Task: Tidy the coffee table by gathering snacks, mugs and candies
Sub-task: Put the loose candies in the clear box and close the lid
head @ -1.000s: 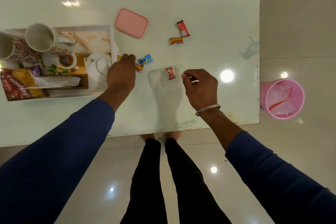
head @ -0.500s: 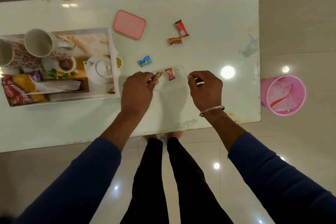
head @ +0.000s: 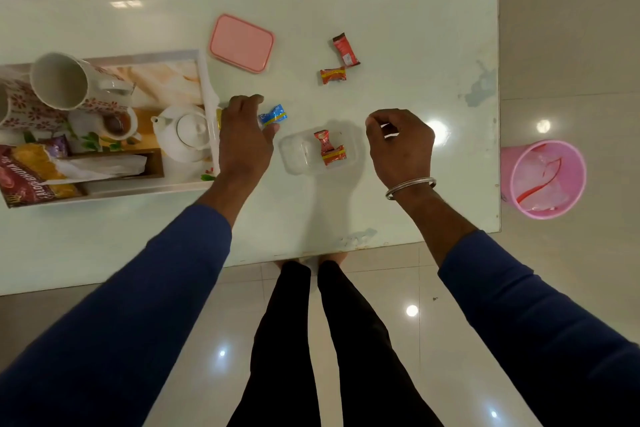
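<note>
Step in hand, as I read it: collect loose candies into the clear tub (head: 294,158). Left hand (head: 244,135) is over the blue candy (head: 274,117), fingers curled, thumb just under the wrapper, fingertips past its far end. I can't tell if it's pinched yet or only touched. Right hand (head: 398,144) is loosely curled with thumb and forefinger nearly meeting, hovering just right of the tub; nothing visible between them, so I call it empty.

To do it well: I'd pinch the blue candy by the body, not the twisted end, since the foil likely slips. Lift clear, move right, release low over the tub so it doesn't bounce out. The tub looks light, so I'd steady its right wall with the right hand.

Layout: the tub sits on the bench (head: 398,28) between both hands and holds two red candies (head: 327,148). The blue candy is touching or just under the left hand, near the tub's left side. Two more red candies (head: 338,61) lie farther back, well apart from either hand, closer to the right one. The pink lid (head: 241,43) lies behind the left hand. The tray (head: 204,80) with the mugs (head: 74,85), teapot (head: 183,135) and snack packet (head: 26,172) is beside the left hand. A yellow bit peeks out at the tray edge by the left hand; I can't identify it.
</note>
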